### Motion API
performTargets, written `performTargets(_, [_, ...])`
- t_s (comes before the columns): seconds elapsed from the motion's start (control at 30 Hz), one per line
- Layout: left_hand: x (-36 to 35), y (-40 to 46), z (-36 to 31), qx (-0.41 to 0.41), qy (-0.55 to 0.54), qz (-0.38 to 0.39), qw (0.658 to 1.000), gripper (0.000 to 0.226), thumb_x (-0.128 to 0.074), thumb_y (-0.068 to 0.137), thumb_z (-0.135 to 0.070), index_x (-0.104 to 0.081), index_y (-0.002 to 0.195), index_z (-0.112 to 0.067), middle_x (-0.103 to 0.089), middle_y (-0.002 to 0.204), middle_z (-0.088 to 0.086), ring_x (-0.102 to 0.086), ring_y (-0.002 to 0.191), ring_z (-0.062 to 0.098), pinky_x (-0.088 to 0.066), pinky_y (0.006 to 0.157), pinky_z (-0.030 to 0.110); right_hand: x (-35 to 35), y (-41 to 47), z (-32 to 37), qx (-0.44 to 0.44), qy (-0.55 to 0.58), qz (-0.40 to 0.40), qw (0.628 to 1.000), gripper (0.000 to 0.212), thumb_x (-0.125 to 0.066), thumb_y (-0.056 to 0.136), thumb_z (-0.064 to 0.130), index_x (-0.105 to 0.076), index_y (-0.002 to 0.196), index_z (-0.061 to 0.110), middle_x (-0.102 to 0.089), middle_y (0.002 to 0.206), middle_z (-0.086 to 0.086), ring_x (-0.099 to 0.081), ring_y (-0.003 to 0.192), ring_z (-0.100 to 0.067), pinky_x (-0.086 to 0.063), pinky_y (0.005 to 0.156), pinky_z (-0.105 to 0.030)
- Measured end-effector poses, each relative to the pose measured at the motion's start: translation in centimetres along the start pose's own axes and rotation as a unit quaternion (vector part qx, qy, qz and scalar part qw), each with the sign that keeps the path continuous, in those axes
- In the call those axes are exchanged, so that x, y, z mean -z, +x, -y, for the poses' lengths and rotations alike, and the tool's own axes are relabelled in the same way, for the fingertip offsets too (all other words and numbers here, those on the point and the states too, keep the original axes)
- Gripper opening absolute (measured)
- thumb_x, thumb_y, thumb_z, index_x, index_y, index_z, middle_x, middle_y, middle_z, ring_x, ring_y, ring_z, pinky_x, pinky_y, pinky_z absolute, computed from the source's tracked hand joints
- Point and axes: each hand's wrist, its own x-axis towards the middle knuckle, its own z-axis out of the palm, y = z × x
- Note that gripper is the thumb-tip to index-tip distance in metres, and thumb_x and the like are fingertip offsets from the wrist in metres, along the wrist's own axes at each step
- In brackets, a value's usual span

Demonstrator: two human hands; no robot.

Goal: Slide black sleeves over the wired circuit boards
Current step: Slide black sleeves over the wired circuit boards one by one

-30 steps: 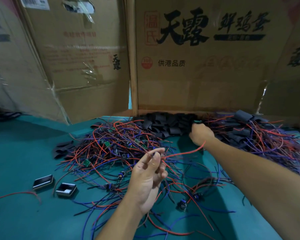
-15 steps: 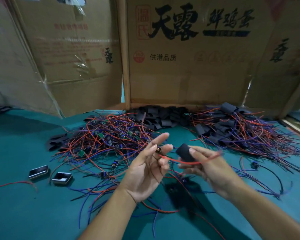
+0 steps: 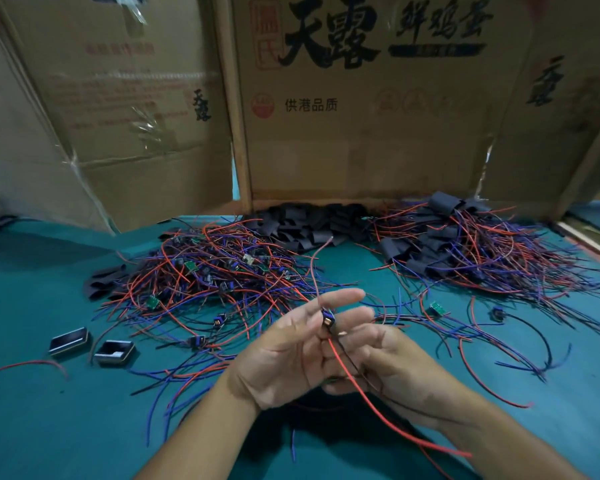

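teal cloth covers the table (image 3: 32, 427); at nine o'clock two small black trays (image 3: 90, 348) lie side by side, with a loose red wire (image 3: 25, 365) just beside them; at ten o'clock sprawls a tangle of red and blue wired boards (image 3: 205, 282), green boards showing among the wires; at twelve o'clock a heap of black sleeves (image 3: 309, 223) sits against the cardboard box (image 3: 361, 140); at centre the left hand (image 3: 291, 355) lies palm up, its grip pinching a small wired circuit board (image 3: 328, 320) between thumb and fingers, the other fingers straight; a red lead (image 3: 378, 403) trails from the board toward five o'clock; the right hand (image 3: 388, 358) lies touching the left, fingers curled at the board, though whether its grip holds anything i cannot tell; at two o'clock lies a pile of sleeved boards (image 3: 465, 244) with wires.
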Motion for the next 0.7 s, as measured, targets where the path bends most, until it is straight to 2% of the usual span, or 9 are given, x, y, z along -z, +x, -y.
performTargets(0.07, [0.0, 0.0, -0.7, -0.022, -0.016, -0.019, 0.999, 0.043, -0.050, 0.102, -0.014, -0.047, 0.144, -0.006, -0.060, 0.137, 0.012, -0.061, 0.123, 0.023, -0.046, 0.107, 0.038, 0.3, -0.1, 0.4, 0.001, -0.036, 0.002, 0.999, 0.034, -0.074, 0.083, 0.034, -0.071, 0.100, 0.004, -0.065, 0.091, -0.023, -0.062, 0.086, -0.034, -0.058, 0.072, -0.036])
performTargets(0.17, [0.2, -0.2, -2.3, -0.096, -0.018, -0.097, 0.991, 0.044, -0.066, 0.092, -0.016, -0.059, 0.134, -0.006, -0.063, 0.134, 0.011, -0.065, 0.117, 0.021, -0.056, 0.094, 0.034, 2.4, -0.1, 1.8, 0.053, -0.135, -0.087, 0.986, 0.029, -0.071, 0.083, 0.024, -0.069, 0.102, 0.002, -0.071, 0.096, -0.022, -0.070, 0.079, -0.027, -0.058, 0.072, -0.030])
performTargets(0.2, [0.4, -0.3, -2.8, -0.126, -0.013, -0.130, 0.983, 0.042, -0.068, 0.090, -0.017, -0.063, 0.131, -0.007, -0.064, 0.133, 0.010, -0.066, 0.115, 0.020, -0.057, 0.090, 0.032, 3.4, -0.3, 2.5, 0.086, -0.225, -0.129, 0.962, 0.025, -0.072, 0.080, 0.022, -0.069, 0.101, 0.009, -0.073, 0.097, -0.016, -0.071, 0.080, -0.024, -0.058, 0.075, -0.029])
performTargets(0.27, [0.8, -0.5, -3.7, -0.176, -0.007, -0.183, 0.967, 0.035, -0.055, 0.095, -0.017, -0.067, 0.126, -0.008, -0.066, 0.131, 0.008, -0.067, 0.114, 0.018, -0.058, 0.086, 0.030, 5.2, -0.9, 3.9, 0.148, -0.425, -0.183, 0.874, 0.023, -0.076, 0.080, 0.019, -0.068, 0.101, 0.026, -0.074, 0.096, 0.006, -0.070, 0.085, -0.011, -0.054, 0.082, -0.021])
performTargets(0.33, [1.3, -0.6, -4.3, -0.207, -0.007, -0.214, 0.955, 0.039, -0.043, 0.096, -0.015, -0.065, 0.126, -0.007, -0.067, 0.129, 0.006, -0.067, 0.114, 0.017, -0.058, 0.086, 0.029, 6.3, -1.6, 4.8, 0.205, -0.516, -0.193, 0.809, 0.034, -0.077, 0.081, 0.015, -0.065, 0.107, 0.034, -0.070, 0.100, 0.021, -0.065, 0.091, 0.002, -0.049, 0.084, -0.012])
performTargets(0.37, [1.6, -0.7, -4.5, -0.217, -0.005, -0.222, 0.951, 0.040, -0.042, 0.096, -0.016, -0.062, 0.129, -0.007, -0.067, 0.128, 0.006, -0.067, 0.114, 0.016, -0.058, 0.086, 0.029, 6.6, -1.9, 5.2, 0.231, -0.537, -0.193, 0.788, 0.036, -0.076, 0.081, 0.016, -0.065, 0.112, 0.032, -0.068, 0.106, 0.022, -0.062, 0.096, 0.003, -0.048, 0.086, -0.011])
performTargets(0.43, [1.9, -0.8, -4.7, -0.228, -0.001, -0.228, 0.947, 0.040, -0.042, 0.095, -0.017, -0.059, 0.131, -0.007, -0.067, 0.129, 0.006, -0.066, 0.115, 0.016, -0.058, 0.087, 0.029, 6.8, -2.2, 5.8, 0.272, -0.572, -0.191, 0.750, 0.040, -0.071, 0.082, 0.025, -0.065, 0.122, 0.022, -0.066, 0.116, 0.011, -0.059, 0.103, 0.000, -0.046, 0.090, -0.011])
performTargets(0.53, [2.1, -1.0, -4.8, -0.230, 0.004, -0.226, 0.947, 0.039, -0.043, 0.096, -0.018, -0.067, 0.125, -0.009, -0.066, 0.130, 0.006, -0.065, 0.117, 0.016, -0.057, 0.088, 0.028, 6.5, -2.6, 6.1, 0.292, -0.592, -0.180, 0.729, 0.044, -0.066, 0.083, 0.030, -0.064, 0.125, 0.018, -0.065, 0.119, 0.007, -0.058, 0.109, -0.005, -0.044, 0.094, -0.018])
performTargets(0.7, [2.0, -1.0, -4.6, -0.216, 0.031, -0.218, 0.951, 0.039, -0.042, 0.097, -0.017, -0.068, 0.125, -0.012, -0.064, 0.134, 0.005, -0.064, 0.119, 0.017, -0.056, 0.090, 0.028, 5.9, -2.8, 6.1, 0.333, -0.608, -0.188, 0.696, 0.039, -0.069, 0.086, 0.031, -0.065, 0.122, 0.016, -0.066, 0.112, 0.003, -0.064, 0.092, -0.021, -0.048, 0.084, -0.030])
